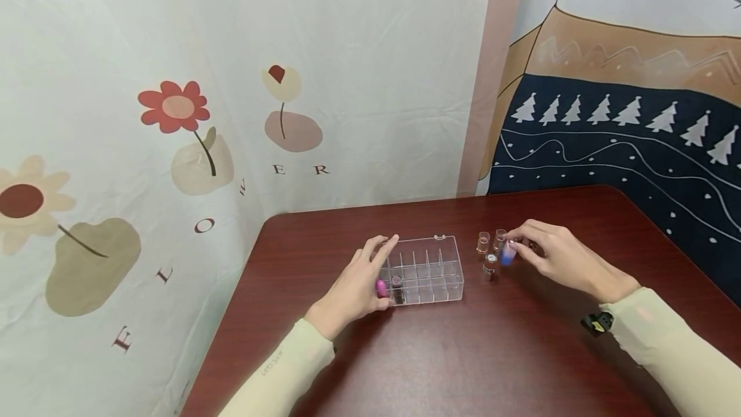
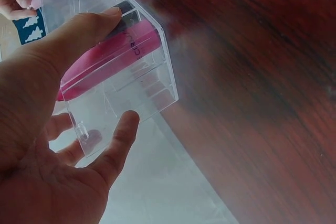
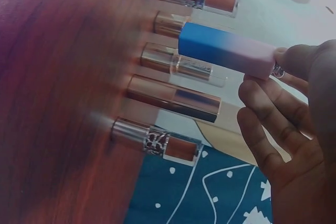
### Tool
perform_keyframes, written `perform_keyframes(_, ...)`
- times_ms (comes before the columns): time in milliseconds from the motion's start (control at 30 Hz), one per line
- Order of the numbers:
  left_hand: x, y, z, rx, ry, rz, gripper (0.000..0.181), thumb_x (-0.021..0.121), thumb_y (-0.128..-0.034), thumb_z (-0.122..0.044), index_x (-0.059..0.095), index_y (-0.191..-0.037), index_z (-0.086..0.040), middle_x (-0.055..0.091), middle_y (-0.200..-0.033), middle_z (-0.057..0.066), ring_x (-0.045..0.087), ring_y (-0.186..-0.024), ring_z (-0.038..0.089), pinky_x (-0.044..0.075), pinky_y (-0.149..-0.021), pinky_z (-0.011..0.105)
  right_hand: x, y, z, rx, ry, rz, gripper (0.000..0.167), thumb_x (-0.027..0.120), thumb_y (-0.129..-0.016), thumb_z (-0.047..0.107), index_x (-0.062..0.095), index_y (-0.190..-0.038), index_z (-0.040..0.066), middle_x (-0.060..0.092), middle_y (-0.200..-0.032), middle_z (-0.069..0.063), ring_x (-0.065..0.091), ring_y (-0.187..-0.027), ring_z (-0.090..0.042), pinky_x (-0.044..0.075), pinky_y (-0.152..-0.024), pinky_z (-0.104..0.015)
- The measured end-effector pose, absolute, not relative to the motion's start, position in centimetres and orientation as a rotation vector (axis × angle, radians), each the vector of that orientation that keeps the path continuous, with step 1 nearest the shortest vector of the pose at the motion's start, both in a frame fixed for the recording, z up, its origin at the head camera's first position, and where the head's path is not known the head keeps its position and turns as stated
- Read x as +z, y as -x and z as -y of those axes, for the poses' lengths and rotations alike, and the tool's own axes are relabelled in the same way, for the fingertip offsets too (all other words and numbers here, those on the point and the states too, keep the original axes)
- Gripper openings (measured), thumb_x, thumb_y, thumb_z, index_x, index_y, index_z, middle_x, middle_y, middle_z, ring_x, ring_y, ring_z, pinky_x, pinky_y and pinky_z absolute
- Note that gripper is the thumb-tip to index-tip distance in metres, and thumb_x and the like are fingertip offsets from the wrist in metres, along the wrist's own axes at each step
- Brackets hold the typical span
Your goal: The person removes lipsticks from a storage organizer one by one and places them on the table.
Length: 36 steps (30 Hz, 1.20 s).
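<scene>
My right hand (image 1: 561,259) pinches a blue-and-pink lipstick tube (image 3: 226,50) by its pink end, thumb against fingers. The tube hangs upright, blue end down, beside several standing lipsticks (image 1: 489,265); in the right wrist view its blue end looks above the tabletop. On the left, my left hand (image 1: 356,278) holds the left end of a clear divided organizer box (image 1: 434,287), thumb at the near side and fingers at the far side. Inside that end stand a bright pink lipstick tube (image 2: 105,64) and a dark one (image 1: 397,289); the thumb partly covers both in the left wrist view.
The standing lipsticks include a gold-and-dark tube (image 3: 173,97) and a silver-patterned one (image 3: 157,137), close together right of the box. The red-brown table (image 1: 428,359) meets a printed cloth (image 1: 370,82) at its back and left.
</scene>
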State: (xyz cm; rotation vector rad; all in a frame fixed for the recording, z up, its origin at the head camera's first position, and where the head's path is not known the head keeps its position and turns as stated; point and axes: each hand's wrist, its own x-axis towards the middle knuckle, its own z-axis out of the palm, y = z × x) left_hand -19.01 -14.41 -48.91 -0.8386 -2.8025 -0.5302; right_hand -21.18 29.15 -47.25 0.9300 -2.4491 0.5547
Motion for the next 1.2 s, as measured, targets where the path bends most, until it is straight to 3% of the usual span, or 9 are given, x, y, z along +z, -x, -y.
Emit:
perform_keyframes(467,-49.0,18.9,14.4,-0.529,0.839,2.799,0.137,0.114,-0.0737,-0.017,0.033,-0.184,-0.016,0.043,-0.179,0.015,0.065,-0.134,0.04,0.066,-0.111,0.045,-48.4,21.2,-29.2,0.523,-0.948,2.493,0.03,0.092,-0.097,0.002,0.085,-0.124,0.014,0.083,-0.117,-0.001,0.078,-0.099,-0.012,0.073,-0.087,-0.047)
perform_keyframes(633,-49.0,18.9,14.4,-0.528,0.839,2.798,0.137,0.114,-0.073,-0.017,0.034,-0.184,-0.017,0.044,-0.178,0.015,0.066,-0.133,0.041,0.065,-0.112,0.047,-48.7,21.3,-29.2,0.551,-0.961,2.505,0.03,0.09,-0.098,0.0,0.085,-0.125,0.011,0.085,-0.125,-0.011,0.085,-0.114,-0.034,0.071,-0.096,-0.061)
perform_keyframes(800,-49.0,18.9,14.4,-0.539,0.836,2.79,0.137,0.114,-0.0724,-0.016,0.034,-0.184,-0.016,0.044,-0.178,0.015,0.066,-0.133,0.041,0.065,-0.111,0.047,-48.9,21.4,-29.2,0.558,-0.958,2.514,0.028,0.089,-0.098,-0.001,0.087,-0.124,0.008,0.084,-0.132,-0.026,0.08,-0.126,-0.055,0.065,-0.103,-0.069)
perform_keyframes(1200,-49.1,18.9,14.4,-0.542,0.835,2.794,0.137,0.113,-0.0728,-0.015,0.033,-0.184,-0.016,0.043,-0.178,0.018,0.065,-0.134,0.041,0.066,-0.11,0.046,-48.6,21.2,-29.3,0.593,-0.93,2.592,0.029,0.089,-0.1,0.003,0.087,-0.128,0.007,0.08,-0.139,-0.033,0.077,-0.131,-0.059,0.062,-0.106,-0.071)
